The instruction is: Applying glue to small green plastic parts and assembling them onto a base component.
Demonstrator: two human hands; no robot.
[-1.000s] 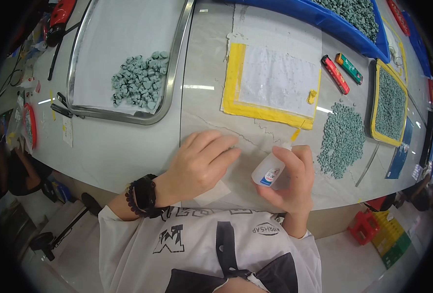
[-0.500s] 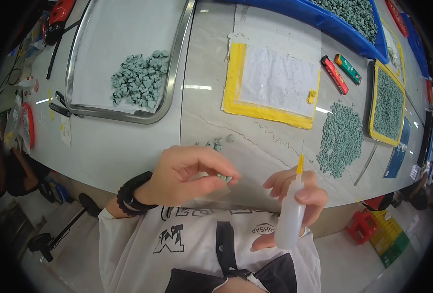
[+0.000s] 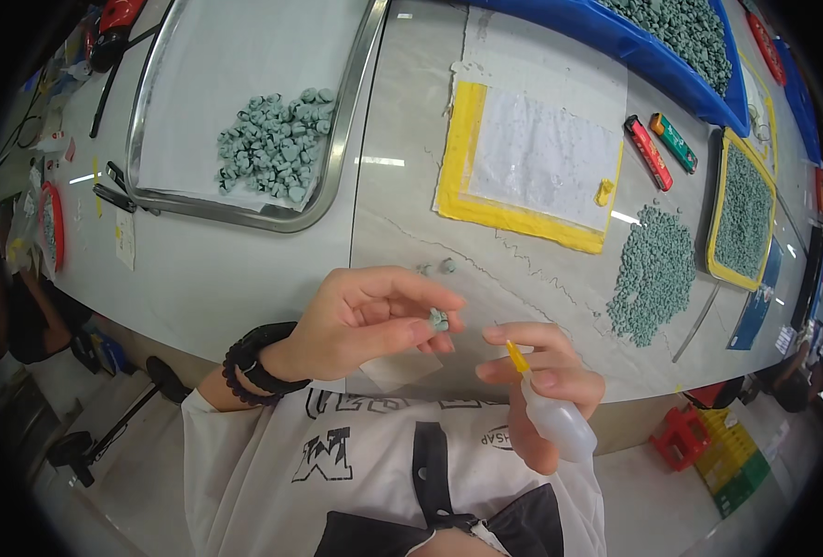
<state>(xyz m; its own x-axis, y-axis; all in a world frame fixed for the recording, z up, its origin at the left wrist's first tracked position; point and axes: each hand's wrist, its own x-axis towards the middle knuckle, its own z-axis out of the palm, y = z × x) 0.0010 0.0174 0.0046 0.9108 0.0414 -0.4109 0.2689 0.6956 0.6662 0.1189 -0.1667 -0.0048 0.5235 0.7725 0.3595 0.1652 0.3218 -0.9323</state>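
Between the thumb and fingers of my left hand (image 3: pixel 365 316) I pinch a small pale green piece (image 3: pixel 439 320), its shape hard to make out. My right hand (image 3: pixel 564 367) is wrapped round a translucent white squeeze bottle (image 3: pixel 562 429) with a yellow needle tip (image 3: pixel 517 356). The bottle leans, its tip toward the left hand and apart from the green piece. Any thin needle beyond the yellow part is not clearly visible. Just beyond the left hand, a couple of loose green pieces (image 3: pixel 447 266) lie on the table, partly hidden by the hand.
At the far left, a metal tray (image 3: pixel 302 221) holds a heap of dark-lined green pieces (image 3: pixel 277 144). A yellow-edged white sheet (image 3: pixel 541 153) lies ahead. Rightward are a pile of tiny green bits (image 3: pixel 653 274), red and green cutters (image 3: pixel 649 153), a yellow-rimmed tray (image 3: pixel 734 277) and a blue bin (image 3: pixel 606 56).
My right hand has tipped the bottle from upright to leaning left, bringing its tip nearer the left hand. The green piece now shows more between my left fingertips.
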